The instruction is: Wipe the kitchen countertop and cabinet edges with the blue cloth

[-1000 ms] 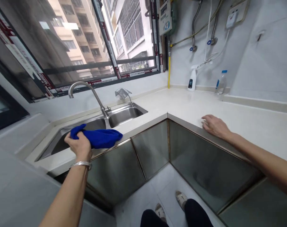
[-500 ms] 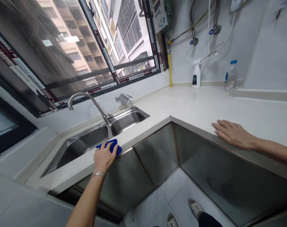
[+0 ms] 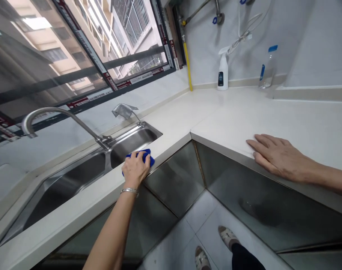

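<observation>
You've got two hands (image 3: 135, 168) at the front edge of the counter (image 3: 229, 112) — one blue cloth (image 3: 151, 159), two sink basins (image 3: 131, 144), one arched faucet (image 3: 82, 126) — and two bottles (image 3: 223, 75) by the back edge!

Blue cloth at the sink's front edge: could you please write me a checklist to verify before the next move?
1. Left hand is on the blue cloth: ok.
2. Right hand lies palm down on the counter, holding nothing visible: ok.
3. Spray bottle stands upright, away from both hands: ok.
4. Clear bottle stands upright with its blue cap on: ok.
5. Underside of the cloth is clean: cannot tell, hidden.
</observation>
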`<state>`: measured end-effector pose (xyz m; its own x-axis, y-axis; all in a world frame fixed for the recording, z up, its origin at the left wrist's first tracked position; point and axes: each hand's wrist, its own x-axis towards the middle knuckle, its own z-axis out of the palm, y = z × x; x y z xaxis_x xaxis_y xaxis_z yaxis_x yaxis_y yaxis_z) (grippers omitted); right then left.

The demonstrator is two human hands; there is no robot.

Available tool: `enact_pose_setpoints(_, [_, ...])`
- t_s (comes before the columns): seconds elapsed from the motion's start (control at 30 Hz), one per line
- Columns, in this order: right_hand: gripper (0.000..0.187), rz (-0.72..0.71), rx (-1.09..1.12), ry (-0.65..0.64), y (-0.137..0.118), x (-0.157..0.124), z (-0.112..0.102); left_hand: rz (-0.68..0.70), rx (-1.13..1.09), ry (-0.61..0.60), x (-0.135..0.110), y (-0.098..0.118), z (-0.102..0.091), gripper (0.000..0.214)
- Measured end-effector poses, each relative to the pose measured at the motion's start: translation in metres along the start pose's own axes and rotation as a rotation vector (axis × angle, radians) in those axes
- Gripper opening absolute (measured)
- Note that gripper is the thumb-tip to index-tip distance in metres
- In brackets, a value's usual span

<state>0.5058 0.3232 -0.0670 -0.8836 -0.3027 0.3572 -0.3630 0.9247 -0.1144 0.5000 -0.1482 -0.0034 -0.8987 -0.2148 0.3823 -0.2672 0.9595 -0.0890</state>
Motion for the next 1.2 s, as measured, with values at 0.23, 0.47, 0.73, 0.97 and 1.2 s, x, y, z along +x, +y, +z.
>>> enact_pose_setpoints(0.23, [0.056,0.007,0.018,0.013,-0.007,0.001,-0.007,0.130,-0.103,0.003,0.046,0.087,0.010,0.049])
enact_pose_setpoints(0.47, [0.052,0.023,0.007,0.049,-0.007,-0.001,-0.006,0.240,-0.163,0.055,0.084,0.166,0.026,0.052])
enact_pose_setpoints(0.73, [0.052,0.033,-0.017,0.011,-0.006,-0.001,-0.016,0.279,-0.285,0.053,0.102,0.196,0.033,0.052])
enact_pose_setpoints(0.97, [0.057,0.047,0.058,0.008,0.011,0.000,-0.005,0.205,-0.243,-0.027,0.078,0.127,0.024,0.052])
enact_pose_setpoints(1.2, [0.066,0.091,0.175,-0.067,0.016,0.003,-0.007,0.002,-0.215,-0.064,0.018,0.004,0.001,0.052])
